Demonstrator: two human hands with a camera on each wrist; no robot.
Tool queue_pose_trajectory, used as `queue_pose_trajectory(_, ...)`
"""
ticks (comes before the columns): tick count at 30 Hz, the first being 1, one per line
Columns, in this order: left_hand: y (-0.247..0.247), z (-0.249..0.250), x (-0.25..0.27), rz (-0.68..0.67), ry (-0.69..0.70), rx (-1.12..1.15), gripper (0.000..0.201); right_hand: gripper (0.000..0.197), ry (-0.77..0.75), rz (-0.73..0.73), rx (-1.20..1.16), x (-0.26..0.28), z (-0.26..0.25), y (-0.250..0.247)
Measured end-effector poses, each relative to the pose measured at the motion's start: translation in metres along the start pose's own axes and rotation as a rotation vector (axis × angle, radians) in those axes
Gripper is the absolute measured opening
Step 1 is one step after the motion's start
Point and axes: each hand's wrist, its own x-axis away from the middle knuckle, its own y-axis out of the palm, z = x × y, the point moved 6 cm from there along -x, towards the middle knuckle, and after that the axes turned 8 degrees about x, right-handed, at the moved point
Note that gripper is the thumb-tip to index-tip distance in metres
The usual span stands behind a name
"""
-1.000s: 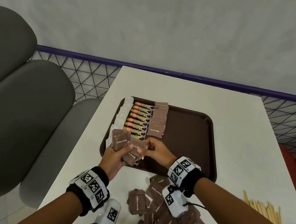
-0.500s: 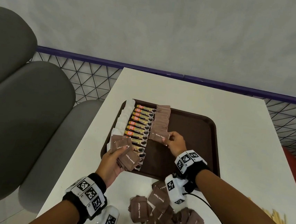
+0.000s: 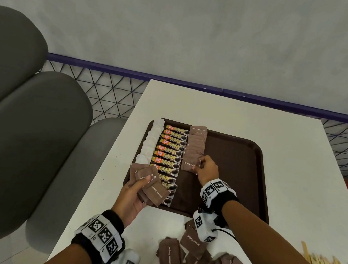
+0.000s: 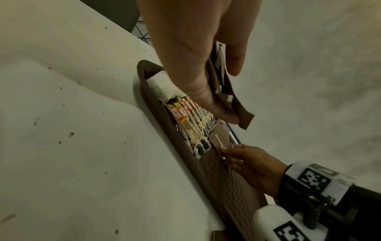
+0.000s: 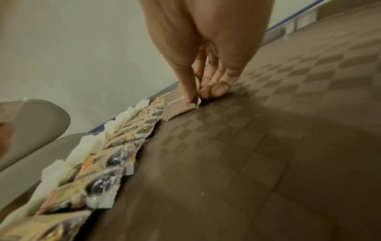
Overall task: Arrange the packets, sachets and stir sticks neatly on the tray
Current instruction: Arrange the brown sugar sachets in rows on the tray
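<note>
White table [image 3: 229, 120] bears a brown tray [image 3: 240, 159]; right hand [image 3: 207, 170] pinches a sugar sachet [image 3: 190, 163] at its row's near end, left hand [image 3: 129, 195] grips a sachet stack [image 3: 149, 180] over the tray's near-left corner

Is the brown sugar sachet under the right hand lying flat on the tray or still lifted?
Nearly flat: the brown sugar sachet lies on the dark brown plastic tray, its near corner pinched by the right hand.
</note>
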Motion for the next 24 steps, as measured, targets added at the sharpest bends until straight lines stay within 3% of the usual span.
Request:
queue_pose_trajectory(6, -0.001, 0.000, 0.000, -0.007, -0.008, 0.008, 0.032, 0.029, -0.029, 0.072, 0.007, 0.002, -0.003, -0.003)
queue_pose_trajectory(11, 0.003, 0.003, 0.002, -0.002, 0.030, -0.006, 0.032, 0.033, -0.150, 0.130, -0.021, 0.014, -0.013, -0.011)
queue_pose_trajectory(13, 0.005, 0.004, 0.004, -0.012, 0.046, -0.003, 0.033, 0.021, -0.203, 0.062, -0.131, 0.024, -0.021, -0.008)
queue_pose_trajectory(16, 0.009, 0.005, 0.006, -0.028, 0.063, -0.008, 0.034, 0.009, -0.271, -0.162, -0.284, 0.047, -0.034, 0.001)
queue_pose_trajectory(19, 0.015, 0.005, 0.008, -0.057, 0.087, -0.024, 0.034, 0.010, -0.322, -0.400, -0.312, 0.071, -0.045, 0.010)
queue_pose_trajectory(24, 0.021, 0.003, 0.011, -0.064, 0.071, -0.079, 0.026, 0.025, -0.338, -0.570, -0.403, 0.085, -0.052, 0.022)
